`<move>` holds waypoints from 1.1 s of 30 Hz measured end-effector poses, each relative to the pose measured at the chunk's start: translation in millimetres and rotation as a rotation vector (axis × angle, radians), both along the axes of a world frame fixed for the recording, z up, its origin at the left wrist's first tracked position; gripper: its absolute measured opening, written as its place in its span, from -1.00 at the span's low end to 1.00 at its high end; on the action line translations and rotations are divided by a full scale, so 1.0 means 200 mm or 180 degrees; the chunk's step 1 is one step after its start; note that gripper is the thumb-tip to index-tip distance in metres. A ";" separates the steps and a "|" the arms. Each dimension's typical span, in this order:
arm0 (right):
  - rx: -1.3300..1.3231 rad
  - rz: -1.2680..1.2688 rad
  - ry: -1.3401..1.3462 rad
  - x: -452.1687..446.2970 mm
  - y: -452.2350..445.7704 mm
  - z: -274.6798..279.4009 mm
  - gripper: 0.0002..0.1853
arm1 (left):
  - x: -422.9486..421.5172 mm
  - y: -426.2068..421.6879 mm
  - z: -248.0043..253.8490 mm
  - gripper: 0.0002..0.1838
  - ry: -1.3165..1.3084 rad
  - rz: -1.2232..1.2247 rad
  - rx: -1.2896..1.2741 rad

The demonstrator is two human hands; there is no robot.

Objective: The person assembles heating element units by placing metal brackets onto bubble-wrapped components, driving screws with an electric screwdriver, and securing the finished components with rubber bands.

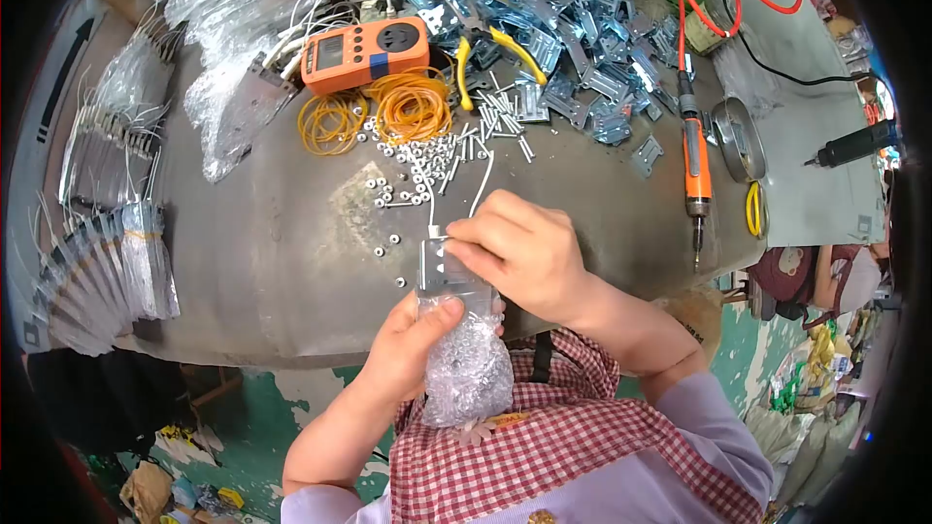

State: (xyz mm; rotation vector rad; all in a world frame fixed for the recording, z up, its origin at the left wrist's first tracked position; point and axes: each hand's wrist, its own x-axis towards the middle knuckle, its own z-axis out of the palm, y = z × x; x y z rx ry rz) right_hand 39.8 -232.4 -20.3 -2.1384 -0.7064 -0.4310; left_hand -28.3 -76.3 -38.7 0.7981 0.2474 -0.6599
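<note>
Clear plastic bag (469, 369), one, at the desk's (291, 281) near edge, left hand's (413, 335) fingers clamped on it; grey part (432, 277), one, lower end obscured, right hand's (529, 257) fingers at its top, grip cannot be told; white wires (431, 202), two; orange meter (340, 55), one.

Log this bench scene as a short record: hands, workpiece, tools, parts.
left_hand: the left hand grips the plastic-wrapped piece, thumb on its front
right_hand: the right hand, fingers at the piece's upper end, near the white wires; exact grip unclear
tools: orange meter; yellow-handled tool; orange screwdriver
loose_parts: metal brackets, heaped; screws, scattered
other: orange bands, beside the meter
</note>
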 end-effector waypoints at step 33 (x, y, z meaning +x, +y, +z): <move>0.0437 0.0987 0.1843 0.00 0.12 0.02 -0.91 | -0.04 0.18 -0.03 -0.51 -0.0687 0.1180 0.0847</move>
